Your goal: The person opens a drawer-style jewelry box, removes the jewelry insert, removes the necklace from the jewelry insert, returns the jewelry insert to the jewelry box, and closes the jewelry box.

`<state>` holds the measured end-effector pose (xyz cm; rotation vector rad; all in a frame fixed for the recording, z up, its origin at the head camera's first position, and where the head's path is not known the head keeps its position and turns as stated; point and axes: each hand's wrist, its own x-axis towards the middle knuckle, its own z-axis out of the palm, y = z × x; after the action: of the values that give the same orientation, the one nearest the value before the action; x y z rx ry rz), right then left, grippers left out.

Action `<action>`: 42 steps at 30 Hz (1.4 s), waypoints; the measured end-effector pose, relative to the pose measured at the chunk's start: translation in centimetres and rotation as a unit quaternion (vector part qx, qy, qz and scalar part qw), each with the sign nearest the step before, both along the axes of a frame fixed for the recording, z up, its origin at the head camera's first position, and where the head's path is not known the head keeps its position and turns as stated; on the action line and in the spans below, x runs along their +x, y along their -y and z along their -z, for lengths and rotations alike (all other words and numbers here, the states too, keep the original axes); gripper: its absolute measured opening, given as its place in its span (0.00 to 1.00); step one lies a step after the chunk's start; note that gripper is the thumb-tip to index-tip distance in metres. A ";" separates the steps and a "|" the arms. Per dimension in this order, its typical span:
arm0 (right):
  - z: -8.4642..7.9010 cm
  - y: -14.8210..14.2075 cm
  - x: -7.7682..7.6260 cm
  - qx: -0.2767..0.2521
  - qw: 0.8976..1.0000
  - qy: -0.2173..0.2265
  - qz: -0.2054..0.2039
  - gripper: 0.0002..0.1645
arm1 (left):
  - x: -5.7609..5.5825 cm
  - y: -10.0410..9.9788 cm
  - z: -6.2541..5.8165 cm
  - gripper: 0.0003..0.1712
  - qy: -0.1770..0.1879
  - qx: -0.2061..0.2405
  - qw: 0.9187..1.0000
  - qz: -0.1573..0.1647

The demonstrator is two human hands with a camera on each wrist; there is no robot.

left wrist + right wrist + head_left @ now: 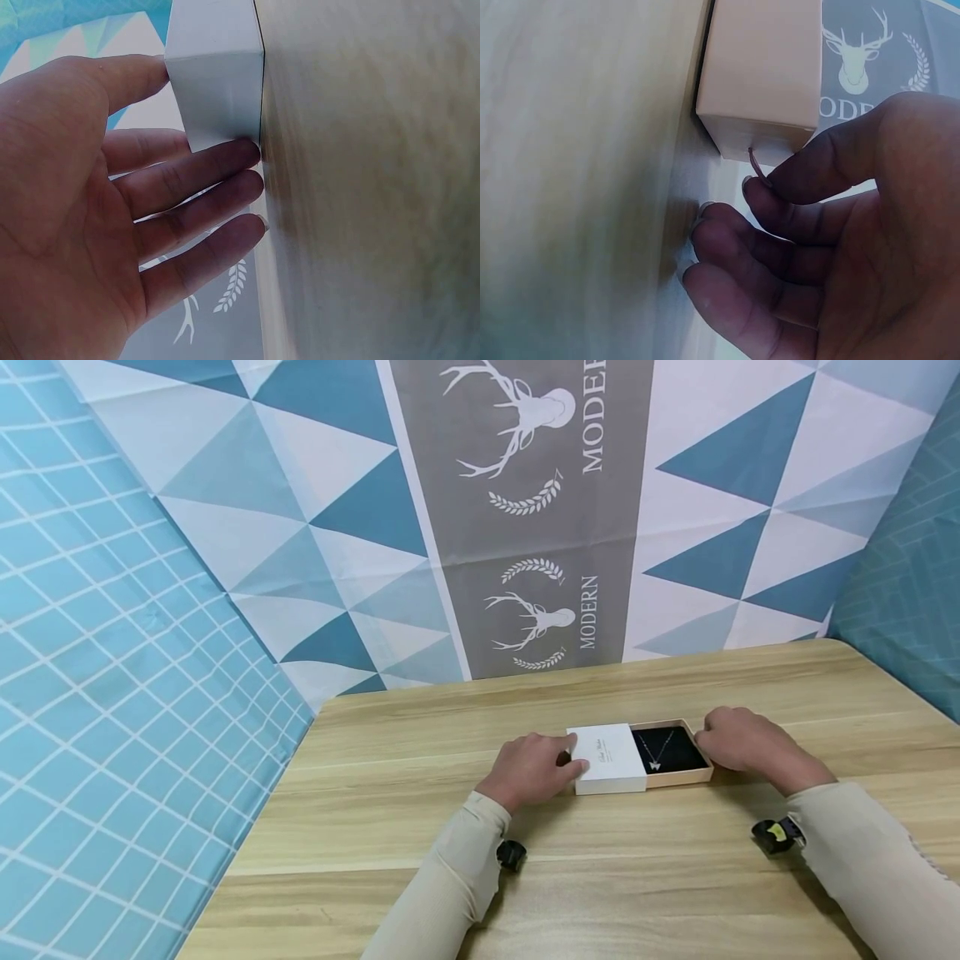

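Observation:
A slide-out jewelry box lies on the table, its white sleeve (613, 768) at the left and its tan drawer (678, 778) partly out to the right. Inside the drawer, a necklace (655, 766) with a small pale pendant rests on a black pad (681, 748). My left hand (528, 768) grips the sleeve's left end, thumb on one face and fingers at the end and far side. At the drawer's right end, thumb and index finger of my right hand (742, 742) pinch a thin ribbon pull (757, 165), seen in the right wrist view.
The wood-grain table (600, 893) extends around the box. Behind it hangs a patterned cloth (540, 527) with deer heads and triangles. A blue gridded cloth (112, 652) borders the left side, and a teal cloth (907, 577) the right.

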<state>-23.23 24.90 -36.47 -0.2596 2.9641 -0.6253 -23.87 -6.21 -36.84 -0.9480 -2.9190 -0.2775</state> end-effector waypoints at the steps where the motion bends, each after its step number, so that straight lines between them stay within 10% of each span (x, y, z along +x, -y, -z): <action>1: 0.0 0.0 0.0 -0.002 1.000 0.000 0.000 0.19 | 0.0 0.0 0.0 0.15 -0.003 0.001 1.000 0.001; 42: 0.1 -0.3 0.0 -0.012 1.000 -0.001 0.013 0.20 | 0.0 0.1 0.0 0.18 -0.007 0.002 1.000 0.005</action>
<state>-23.26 25.23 -36.61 -0.2241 2.9690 -0.6633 -23.85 -6.27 -36.86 -0.9590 -2.9008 -0.2763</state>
